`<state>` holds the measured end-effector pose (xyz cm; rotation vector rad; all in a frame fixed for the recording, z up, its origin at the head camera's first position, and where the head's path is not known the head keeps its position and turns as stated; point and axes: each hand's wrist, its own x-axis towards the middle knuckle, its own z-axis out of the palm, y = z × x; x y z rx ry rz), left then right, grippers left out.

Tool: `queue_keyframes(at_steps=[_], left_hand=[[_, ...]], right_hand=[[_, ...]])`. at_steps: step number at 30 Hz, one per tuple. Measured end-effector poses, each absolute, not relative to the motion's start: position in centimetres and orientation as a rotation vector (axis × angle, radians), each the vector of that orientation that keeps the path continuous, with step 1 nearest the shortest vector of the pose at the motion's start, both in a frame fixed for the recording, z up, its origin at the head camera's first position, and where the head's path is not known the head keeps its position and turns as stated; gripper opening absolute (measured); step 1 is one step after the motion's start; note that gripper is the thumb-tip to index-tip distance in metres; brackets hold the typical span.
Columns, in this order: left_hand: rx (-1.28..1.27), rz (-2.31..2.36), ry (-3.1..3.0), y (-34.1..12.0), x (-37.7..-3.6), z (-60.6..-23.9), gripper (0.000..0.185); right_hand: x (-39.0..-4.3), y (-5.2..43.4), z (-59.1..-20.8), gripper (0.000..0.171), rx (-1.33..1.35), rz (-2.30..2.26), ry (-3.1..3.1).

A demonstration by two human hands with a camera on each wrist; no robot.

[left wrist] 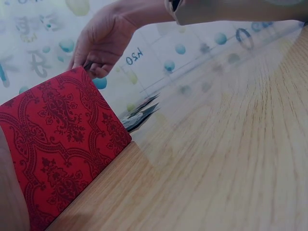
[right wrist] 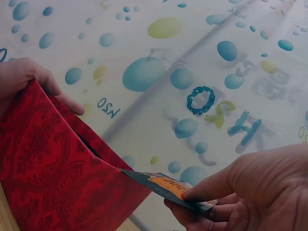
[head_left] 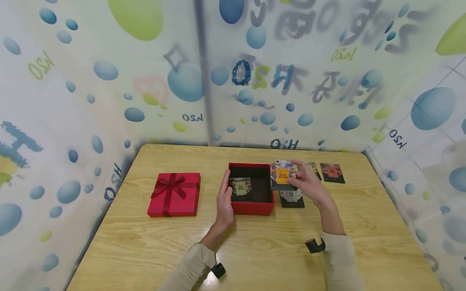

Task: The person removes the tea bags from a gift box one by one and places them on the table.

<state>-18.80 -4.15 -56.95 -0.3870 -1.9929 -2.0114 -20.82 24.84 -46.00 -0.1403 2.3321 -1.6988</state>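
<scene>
A red box (head_left: 252,208) with a black inside stands uncovered in the middle of the table. My left hand (head_left: 225,202) lies along its left wall with fingers straight. Inside the box, at the left, is a dark sachet with a pale green label (head_left: 241,186). Between thumb and fingers my right hand (head_left: 308,182) pinches a flat dark sachet with an orange label (head_left: 282,176). That sachet is over the box's right rim; in the right wrist view its far corner overlaps the box edge (right wrist: 103,166).
A red lid with a dark ribbon bow (head_left: 174,195) lies left of the box. To the right are a sachet with a whitish label (head_left: 292,199), a partly hidden yellow-green one (head_left: 314,168) and one with a red label (head_left: 332,173). A patterned curtain (head_left: 164,121) hangs behind the table.
</scene>
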Motion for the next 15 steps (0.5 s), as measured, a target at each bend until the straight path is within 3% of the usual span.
queue_keyframes(at_steps=[15], left_hand=[[-0.409,-2.008,-1.983,-4.4,-18.9,-57.0,0.056]], right_hand=[[-20.1,27.6,-46.1,0.068,-0.126,-1.619,2.381]])
